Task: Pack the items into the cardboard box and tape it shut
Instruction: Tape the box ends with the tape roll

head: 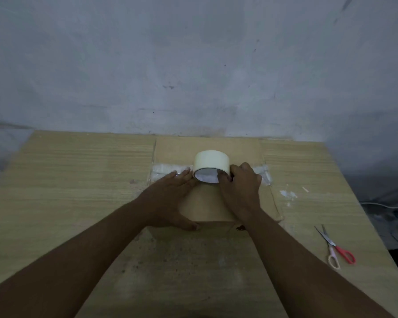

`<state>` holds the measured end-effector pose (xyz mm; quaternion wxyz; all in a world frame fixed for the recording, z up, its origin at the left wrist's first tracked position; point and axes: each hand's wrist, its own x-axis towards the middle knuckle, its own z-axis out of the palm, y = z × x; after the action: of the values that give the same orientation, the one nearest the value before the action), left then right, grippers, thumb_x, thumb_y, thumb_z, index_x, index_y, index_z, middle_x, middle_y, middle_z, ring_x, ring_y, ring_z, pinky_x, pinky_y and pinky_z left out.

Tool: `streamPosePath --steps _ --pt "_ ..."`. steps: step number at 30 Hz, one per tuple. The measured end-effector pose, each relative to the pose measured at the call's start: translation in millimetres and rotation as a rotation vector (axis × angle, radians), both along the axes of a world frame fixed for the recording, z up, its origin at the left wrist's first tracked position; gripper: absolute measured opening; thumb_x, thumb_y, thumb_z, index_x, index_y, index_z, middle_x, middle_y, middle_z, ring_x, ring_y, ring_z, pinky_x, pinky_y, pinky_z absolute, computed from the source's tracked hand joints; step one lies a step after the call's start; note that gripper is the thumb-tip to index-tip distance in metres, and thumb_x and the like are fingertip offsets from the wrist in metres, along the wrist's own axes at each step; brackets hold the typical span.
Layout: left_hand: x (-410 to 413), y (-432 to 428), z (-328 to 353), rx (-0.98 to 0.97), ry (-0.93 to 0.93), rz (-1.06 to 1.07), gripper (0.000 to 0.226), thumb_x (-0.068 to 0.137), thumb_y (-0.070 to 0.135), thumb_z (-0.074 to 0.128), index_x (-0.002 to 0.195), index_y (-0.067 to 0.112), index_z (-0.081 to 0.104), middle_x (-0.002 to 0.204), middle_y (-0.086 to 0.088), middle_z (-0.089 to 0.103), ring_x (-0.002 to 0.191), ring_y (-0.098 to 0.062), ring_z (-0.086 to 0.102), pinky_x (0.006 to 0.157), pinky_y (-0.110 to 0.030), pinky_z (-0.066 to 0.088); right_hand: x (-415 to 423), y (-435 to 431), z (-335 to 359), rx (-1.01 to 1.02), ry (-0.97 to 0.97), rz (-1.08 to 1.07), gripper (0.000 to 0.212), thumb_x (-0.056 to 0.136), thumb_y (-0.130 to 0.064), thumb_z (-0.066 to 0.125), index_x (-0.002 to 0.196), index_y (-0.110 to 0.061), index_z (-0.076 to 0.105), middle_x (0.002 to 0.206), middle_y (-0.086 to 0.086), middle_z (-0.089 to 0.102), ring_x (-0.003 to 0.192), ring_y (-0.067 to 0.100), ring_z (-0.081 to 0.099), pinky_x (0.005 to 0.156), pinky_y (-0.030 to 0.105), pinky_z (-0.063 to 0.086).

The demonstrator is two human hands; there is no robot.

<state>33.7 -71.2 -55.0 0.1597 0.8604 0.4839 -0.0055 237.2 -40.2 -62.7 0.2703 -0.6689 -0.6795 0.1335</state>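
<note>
Covering much of the closed cardboard box (207, 143), both forearms are hiding its near top, and whatever is inside is shut from sight. Scissors (336, 249) are lying near the table's (78, 180) right edge, with a white cable (381, 205) trailing beyond it. The box is sitting mid-table against the far edge. The left hand (170, 198) is pressing flat, fingers straight, on the clear tape strip (163, 172) crossing the lid. The right hand (241, 191) is gripping the tape roll (211, 160) just beside it, fingertips curling into the core.

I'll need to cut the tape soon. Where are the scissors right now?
In the head view, the scissors lie on the wooden table at the right, near its edge, apart from the cardboard box.
</note>
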Motion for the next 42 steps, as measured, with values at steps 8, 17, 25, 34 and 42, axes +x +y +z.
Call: streamPosePath --steps 8,17,25,34,42 --pt "5.1 9.6 -2.7 0.04 0.017 -0.019 0.13 0.061 0.085 0.057 0.154 0.024 -0.01 0.158 0.007 -0.012 0.145 -0.009 -0.02 0.116 -0.031 -0.017 -1.5 7.3 -6.3 -0.004 -0.149 -0.031 0.034 0.09 -0.045 0.049 0.074 -0.016 0.056 0.074 0.0 0.046 0.078 0.021 0.044 0.074 0.037 0.026" --pt "2.2 -0.9 -5.0 0.045 0.01 0.001 0.121 0.064 0.088 0.041 0.154 0.024 -0.006 0.161 0.005 -0.01 0.142 -0.001 -0.018 0.116 -0.025 -0.013 -2.4 4.0 -5.2 0.031 0.16 -0.043 0.023 0.077 -0.036 0.033 0.067 -0.017 0.039 0.073 -0.004 0.043 0.071 0.021 0.045 0.074 0.035 0.025" --pt "5.4 8.1 2.2 0.038 0.039 -0.035 0.13 0.061 0.09 0.052 0.153 0.025 -0.014 0.158 0.006 -0.018 0.139 -0.003 -0.027 0.112 -0.028 -0.02 2.7 6.4 -5.5 -0.008 0.136 -0.031 0.025 0.079 -0.036 0.041 0.062 -0.018 0.04 0.068 -0.002 0.046 0.07 0.02 0.047 0.076 0.037 0.028" --pt "9.6 16.4 -3.9 -0.021 -0.027 -0.05 0.13 0.06 0.08 0.065 0.154 0.028 -0.009 0.162 0.006 -0.005 0.147 -0.01 -0.014 0.117 -0.033 -0.016 -2.9 8.5 -4.9 -0.045 0.056 -0.059 0.034 0.085 -0.049 0.053 0.075 -0.017 0.062 0.078 0.0 0.063 0.08 0.02 0.055 0.081 0.039 0.033" --pt "8.4 11.8 -4.4 0.012 0.005 -0.085 0.126 0.063 0.084 0.051 0.154 0.02 -0.009 0.162 0.0 -0.008 0.138 -0.002 -0.017 0.114 -0.025 -0.013 3.7 8.1 -5.8 -0.023 0.195 -0.056 0.032 0.084 -0.015 0.059 0.06 -0.012 0.038 0.065 -0.004 0.037 0.063 0.017 0.041 0.06 0.032 0.028"
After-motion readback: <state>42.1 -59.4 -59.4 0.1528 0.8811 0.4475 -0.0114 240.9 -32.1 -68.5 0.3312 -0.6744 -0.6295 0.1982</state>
